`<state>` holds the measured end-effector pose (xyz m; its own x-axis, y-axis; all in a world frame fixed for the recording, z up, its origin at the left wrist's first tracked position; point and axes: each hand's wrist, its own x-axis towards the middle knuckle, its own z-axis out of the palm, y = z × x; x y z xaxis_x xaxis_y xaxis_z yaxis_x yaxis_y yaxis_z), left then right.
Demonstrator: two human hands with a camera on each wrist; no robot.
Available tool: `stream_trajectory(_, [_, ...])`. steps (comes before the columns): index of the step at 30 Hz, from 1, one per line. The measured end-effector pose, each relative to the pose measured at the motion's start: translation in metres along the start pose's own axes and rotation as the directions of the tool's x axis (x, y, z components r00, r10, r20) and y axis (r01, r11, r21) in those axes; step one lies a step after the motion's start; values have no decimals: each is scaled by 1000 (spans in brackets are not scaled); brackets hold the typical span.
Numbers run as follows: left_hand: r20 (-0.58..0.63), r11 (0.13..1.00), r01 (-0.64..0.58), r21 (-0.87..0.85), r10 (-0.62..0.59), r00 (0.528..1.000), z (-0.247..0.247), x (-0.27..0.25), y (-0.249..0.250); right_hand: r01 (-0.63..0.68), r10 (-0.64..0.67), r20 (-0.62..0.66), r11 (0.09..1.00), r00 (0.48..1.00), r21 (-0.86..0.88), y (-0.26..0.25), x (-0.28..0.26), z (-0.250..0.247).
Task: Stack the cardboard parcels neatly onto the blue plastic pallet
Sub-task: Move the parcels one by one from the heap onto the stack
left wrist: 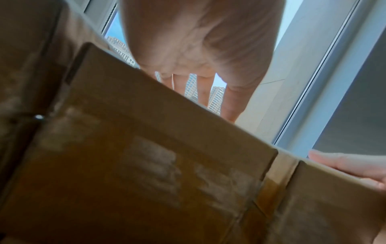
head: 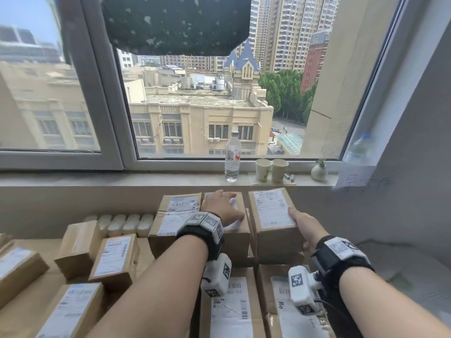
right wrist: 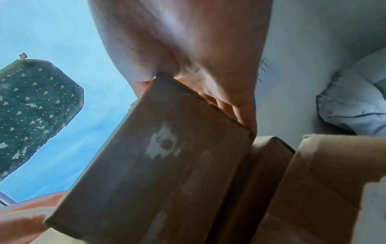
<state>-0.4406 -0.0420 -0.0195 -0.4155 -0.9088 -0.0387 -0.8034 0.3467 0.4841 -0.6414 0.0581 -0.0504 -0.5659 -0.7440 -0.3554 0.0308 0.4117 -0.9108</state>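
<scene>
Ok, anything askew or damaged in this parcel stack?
Yes. On the left, two parcels lie tilted and overlapping instead of flat. The parcel in the right hand sits at an angle to its neighbour under the left hand. No damage shows.

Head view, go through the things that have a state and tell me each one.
Left hand: flat on a taped cardboard parcel.
Right hand: grips a labelled cardboard parcel, tilted.
Clear plastic water bottle: upright, capped.
Two paper cups: upright.
</scene>
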Motion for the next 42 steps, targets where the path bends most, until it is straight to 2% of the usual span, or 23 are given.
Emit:
stream_trajectory(6, [-32,996,35,-84,-37,999,10,2,3,26,-26,-4,996,1000,-81,11,16,0])
stream_trajectory(16, [-31,986,5,-169,-10,999,14,1,9,81,-76,34,986,996,-145,35,59,0])
stream_trajectory(19, [-48,982,-6,-191,-3,999,10,1,8,102,-99,23,980,995,-169,29,50,1])
stream_trajectory(24, [-141,995,18,-99,-32,990,-5,-4,10,185,-193,-32,966,981,-181,0,4,4])
stream_trajectory(29, [-68,993,44,-110,-51,996,-17,-17,13,303,-335,-94,919,938,-253,-22,-19,2])
stream_trajectory(33, [-71,994,29,-107,-37,997,-25,-31,17,394,-457,-61,822,887,-412,-40,-47,3])
stream_trajectory(39, [-94,998,30,-52,-34,995,-26,-55,13,544,-598,176,518,782,-660,-49,-82,22])
stream_trajectory(42, [-113,998,49,-50,-54,992,-22,-67,9,600,-626,271,400,731,-693,-45,-96,35])
